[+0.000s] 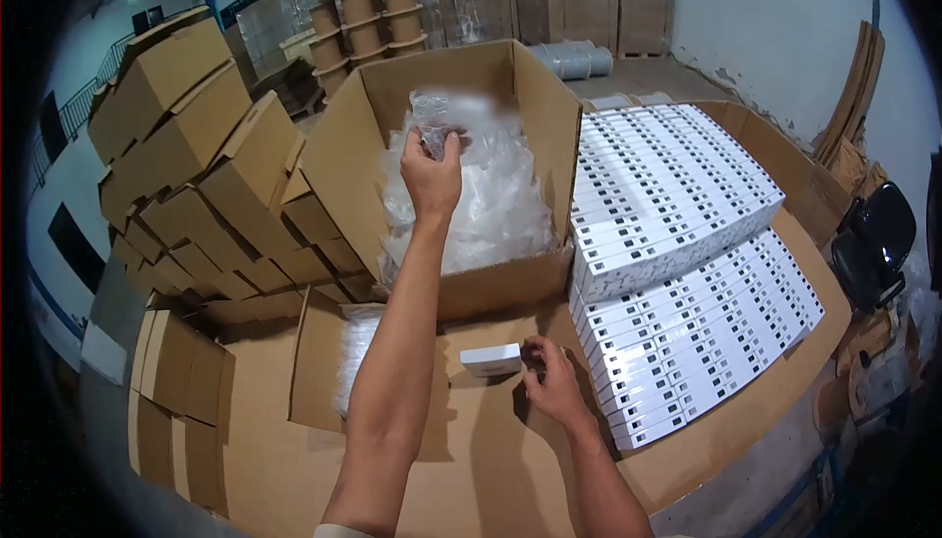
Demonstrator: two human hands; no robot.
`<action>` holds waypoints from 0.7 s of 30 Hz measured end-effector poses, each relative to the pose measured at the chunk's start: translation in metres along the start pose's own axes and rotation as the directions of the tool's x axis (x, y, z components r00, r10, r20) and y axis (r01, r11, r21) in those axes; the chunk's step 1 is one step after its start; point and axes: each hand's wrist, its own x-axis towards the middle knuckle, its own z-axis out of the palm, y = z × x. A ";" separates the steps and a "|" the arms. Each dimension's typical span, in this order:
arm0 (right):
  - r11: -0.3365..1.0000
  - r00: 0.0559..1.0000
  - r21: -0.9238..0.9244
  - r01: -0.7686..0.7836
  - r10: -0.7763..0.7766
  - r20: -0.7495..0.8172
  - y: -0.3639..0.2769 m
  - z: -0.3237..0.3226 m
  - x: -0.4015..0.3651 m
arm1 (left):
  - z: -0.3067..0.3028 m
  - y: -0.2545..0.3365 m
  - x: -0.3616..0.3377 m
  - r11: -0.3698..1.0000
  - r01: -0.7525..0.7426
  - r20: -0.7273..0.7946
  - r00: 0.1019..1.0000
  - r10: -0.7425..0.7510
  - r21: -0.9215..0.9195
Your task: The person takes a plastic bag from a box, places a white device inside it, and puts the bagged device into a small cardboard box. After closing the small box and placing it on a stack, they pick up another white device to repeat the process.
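Over the large open carton (456, 295), my left hand (432, 170) pinches a clear plastic bag (432, 111) between thumb and fingers. Clear plastic bags (481, 204) fill the carton below it. Nearer to me, my right hand (551, 378) holds the right end of a small white box (490, 359) by its fingertips, just above the cardboard-covered table (471, 479). To the right of that hand stand long stacked rows of white boxes (687, 185) with small dark squares along their edges.
Folded brown cartons (196, 146) pile up at the left. An open small carton (306, 361) holds clear-wrapped items (358, 352) beside my left forearm. More brown boxes (182, 371) stand at the table's left edge. A black chair (873, 244) is at the far right.
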 end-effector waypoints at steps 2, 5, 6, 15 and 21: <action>0.999 1.000 0.028 0.017 -0.017 -0.004 0.009 0.002 -0.003 | 0.001 0.015 0.007 0.999 -0.016 0.017 1.000 0.016 -0.035; 0.999 0.999 -0.006 0.041 -0.041 -0.023 0.010 0.002 -0.007 | -0.002 0.037 0.005 0.994 -0.039 0.004 0.999 0.040 -0.105; 0.999 0.998 -0.010 0.043 -0.044 -0.047 0.007 0.002 -0.009 | -0.004 0.045 0.001 0.990 -0.048 -0.007 0.999 0.048 -0.132; 0.995 0.984 0.063 0.078 -0.067 -0.164 0.001 0.005 -0.020 | -0.037 0.102 -0.102 0.966 0.117 -0.012 0.992 -0.124 -0.232; 0.995 0.976 0.075 0.061 -0.044 -0.211 0.010 0.005 -0.052 | -0.074 0.109 -0.221 0.970 0.239 0.011 0.971 -0.239 -0.051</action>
